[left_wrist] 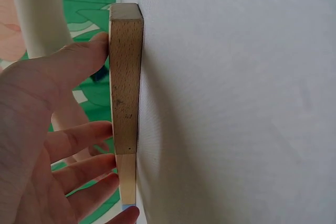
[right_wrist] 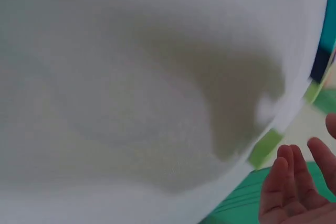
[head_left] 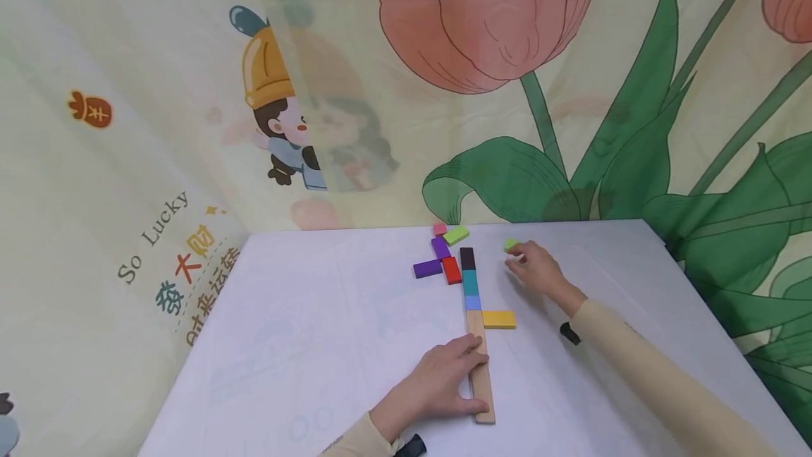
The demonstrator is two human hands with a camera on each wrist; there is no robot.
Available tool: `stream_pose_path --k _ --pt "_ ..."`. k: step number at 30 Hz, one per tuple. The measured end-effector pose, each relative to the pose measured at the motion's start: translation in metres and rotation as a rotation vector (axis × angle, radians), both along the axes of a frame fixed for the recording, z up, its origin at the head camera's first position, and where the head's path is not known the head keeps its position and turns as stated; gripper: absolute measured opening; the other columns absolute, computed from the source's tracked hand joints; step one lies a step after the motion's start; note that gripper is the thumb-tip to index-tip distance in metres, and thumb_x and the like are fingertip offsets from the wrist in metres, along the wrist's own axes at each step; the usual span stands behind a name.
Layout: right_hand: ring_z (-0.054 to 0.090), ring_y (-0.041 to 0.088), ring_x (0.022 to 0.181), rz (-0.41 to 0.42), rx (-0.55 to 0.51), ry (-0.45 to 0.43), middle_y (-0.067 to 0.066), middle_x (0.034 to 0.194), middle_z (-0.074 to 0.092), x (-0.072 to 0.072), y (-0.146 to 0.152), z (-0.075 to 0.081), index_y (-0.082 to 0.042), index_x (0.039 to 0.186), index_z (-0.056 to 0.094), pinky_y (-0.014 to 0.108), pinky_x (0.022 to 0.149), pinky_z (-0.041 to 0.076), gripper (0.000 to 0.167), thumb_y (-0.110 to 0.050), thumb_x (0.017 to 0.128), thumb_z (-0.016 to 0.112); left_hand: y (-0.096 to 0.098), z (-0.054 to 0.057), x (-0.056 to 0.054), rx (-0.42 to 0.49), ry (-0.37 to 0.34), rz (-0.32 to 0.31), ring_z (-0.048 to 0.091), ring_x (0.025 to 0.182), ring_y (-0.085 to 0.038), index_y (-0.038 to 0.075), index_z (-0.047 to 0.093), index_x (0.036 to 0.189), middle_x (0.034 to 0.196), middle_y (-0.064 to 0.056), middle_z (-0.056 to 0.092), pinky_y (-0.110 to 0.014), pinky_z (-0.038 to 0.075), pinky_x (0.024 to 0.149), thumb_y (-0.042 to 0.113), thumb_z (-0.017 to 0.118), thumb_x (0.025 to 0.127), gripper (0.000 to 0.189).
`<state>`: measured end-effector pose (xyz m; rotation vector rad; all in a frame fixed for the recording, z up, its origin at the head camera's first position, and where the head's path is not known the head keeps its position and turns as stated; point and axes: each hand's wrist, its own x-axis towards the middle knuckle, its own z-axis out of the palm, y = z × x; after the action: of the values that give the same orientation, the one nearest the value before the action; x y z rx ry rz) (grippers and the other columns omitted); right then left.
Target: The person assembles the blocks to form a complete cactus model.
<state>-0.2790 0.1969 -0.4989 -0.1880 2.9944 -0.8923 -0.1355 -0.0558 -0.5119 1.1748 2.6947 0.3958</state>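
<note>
Two plain wooden blocks (left_wrist: 126, 87) lie end to end on the white table, and my left hand (head_left: 438, 383) rests its fingertips and thumb on them, fingers extended. Beyond them, in line, come a blue block (head_left: 472, 302), a teal block (head_left: 469, 283) and a black block (head_left: 467, 258). A yellow block (head_left: 499, 319) sticks out to the right near the far end of the wood. My right hand (head_left: 539, 270) reaches toward a light green block (right_wrist: 265, 148) at the back right. In the right wrist view its fingers are loosely bent, with nothing between them.
Left of the row's far end lie a red block (head_left: 451, 270), two purple blocks (head_left: 428, 269), another light green block (head_left: 456, 235) and a pink block (head_left: 440, 229). A cloth (head_left: 355, 76) printed with tulips hangs behind the table's back edge.
</note>
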Motion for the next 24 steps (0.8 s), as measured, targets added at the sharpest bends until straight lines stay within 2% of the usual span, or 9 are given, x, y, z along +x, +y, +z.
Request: stream_pose_path --k 4,8,13,17,20,24 --pt "0.058 0.041 0.107 -0.083 -0.063 0.005 0.029 0.119 0.056 -0.028 0.005 -0.008 0.009 0.126 0.055 0.051 0.088 0.05 0.04 -0.017 0.096 0.052 -0.002 -0.001 0.001 -0.014 0.003 -0.007 0.041 0.139 -0.014 0.026 0.055 0.136 0.151 0.002 0.043 -0.037 0.049 0.102 0.065 0.062 0.082 0.067" --pt "0.056 0.041 0.109 -0.123 -0.088 -0.059 0.032 0.122 0.057 -0.039 0.009 -0.015 0.014 0.125 0.055 0.052 0.092 0.048 0.043 -0.015 0.094 0.052 -0.002 -0.005 0.004 -0.023 -0.026 -0.023 0.039 0.14 -0.013 0.027 0.053 0.137 0.152 0.004 0.042 -0.038 0.048 0.103 0.066 0.061 0.083 0.066" --pt "0.056 0.039 0.106 -0.115 -0.101 -0.045 0.029 0.117 0.06 -0.047 0.007 -0.014 0.012 0.117 0.059 0.05 0.093 0.048 0.035 -0.011 0.091 0.058 0.0 -0.007 0.004 -0.025 -0.01 -0.019 0.04 0.14 -0.012 0.028 0.053 0.137 0.152 0.004 0.042 -0.036 0.048 0.103 0.066 0.061 0.083 0.067" --pt "0.056 0.039 0.107 -0.11 -0.117 -0.038 0.027 0.115 0.062 -0.055 0.001 -0.01 0.008 0.113 0.061 0.049 0.093 0.048 0.028 -0.01 0.092 0.059 0.0 -0.005 0.002 -0.03 -0.013 -0.012 0.04 0.14 -0.013 0.027 0.053 0.137 0.152 0.004 0.042 -0.036 0.048 0.103 0.066 0.061 0.083 0.067" --pt "0.057 0.039 0.11 -0.095 -0.176 -0.013 0.027 0.116 0.062 -0.06 -0.006 -0.004 0.008 0.112 0.063 0.048 0.093 0.049 0.025 -0.008 0.094 0.057 0.0 -0.002 0.002 -0.03 -0.02 -0.006 0.039 0.14 -0.013 0.027 0.053 0.137 0.152 0.004 0.042 -0.036 0.047 0.104 0.065 0.061 0.083 0.066" --pt "0.058 0.038 0.109 -0.053 -0.272 0.016 0.028 0.117 0.063 -0.067 -0.021 0.005 0.008 0.114 0.064 0.041 0.086 0.053 0.025 -0.006 0.094 0.059 0.0 -0.001 0.001 -0.034 -0.032 0.006 0.039 0.141 -0.012 0.027 0.053 0.137 0.152 0.004 0.041 -0.036 0.047 0.104 0.065 0.061 0.083 0.067"
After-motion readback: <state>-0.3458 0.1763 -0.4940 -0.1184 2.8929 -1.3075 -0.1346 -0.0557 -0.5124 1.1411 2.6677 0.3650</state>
